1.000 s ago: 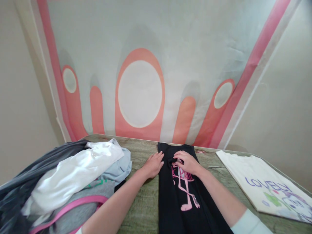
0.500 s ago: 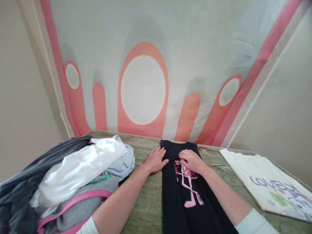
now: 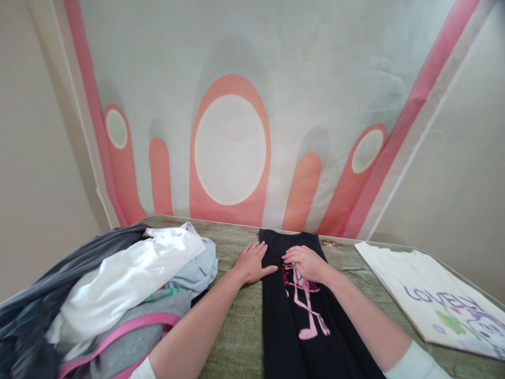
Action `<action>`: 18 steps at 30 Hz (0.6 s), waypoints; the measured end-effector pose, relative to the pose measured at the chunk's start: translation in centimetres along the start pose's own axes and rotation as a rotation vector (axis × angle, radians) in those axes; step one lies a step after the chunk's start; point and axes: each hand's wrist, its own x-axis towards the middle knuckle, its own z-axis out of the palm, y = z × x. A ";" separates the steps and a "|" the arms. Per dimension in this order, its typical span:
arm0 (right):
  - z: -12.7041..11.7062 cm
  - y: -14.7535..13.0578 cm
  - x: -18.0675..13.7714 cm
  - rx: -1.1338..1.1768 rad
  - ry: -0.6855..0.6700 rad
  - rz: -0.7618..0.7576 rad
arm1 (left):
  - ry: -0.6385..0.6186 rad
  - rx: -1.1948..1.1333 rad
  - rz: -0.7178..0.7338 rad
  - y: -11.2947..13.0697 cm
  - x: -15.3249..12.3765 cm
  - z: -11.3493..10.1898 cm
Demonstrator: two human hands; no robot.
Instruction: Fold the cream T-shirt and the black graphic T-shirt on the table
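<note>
A black shirt lies lengthwise on the table in the middle, folded narrow, with a pink cartoon figure and pink letters on its front. My left hand rests at the shirt's left edge near the neckline, fingers stretched and thumb spread onto the cloth. On the upper part of the print lies my right hand, its fingers lightly bent and pointing left across the fabric. It covers part of the lettering and the figure's upper body. The shirt's lower end runs out of view.
On the left is a loose heap of clothes: a white garment, a dark grey one, a light blue one and a grey one with pink trim. A folded white shirt lies right on the wooden table, before a wall.
My right hand has slid slightly left across the print. My left hand stays at the shirt's edge, its thumb reaching a little farther right. The view has shifted slightly.
</note>
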 end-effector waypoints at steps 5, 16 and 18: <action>0.1 0.9 -0.1 0.101 0.044 0.058 | 0.034 0.033 -0.050 -0.6 1.3 0.9; 0.6 1.8 -0.1 0.408 0.106 0.078 | 0.089 0.075 -0.215 -3.4 6.3 1.2; 0.5 1.8 -0.1 0.432 0.109 0.094 | 0.131 0.070 -0.252 -3.6 6.5 1.4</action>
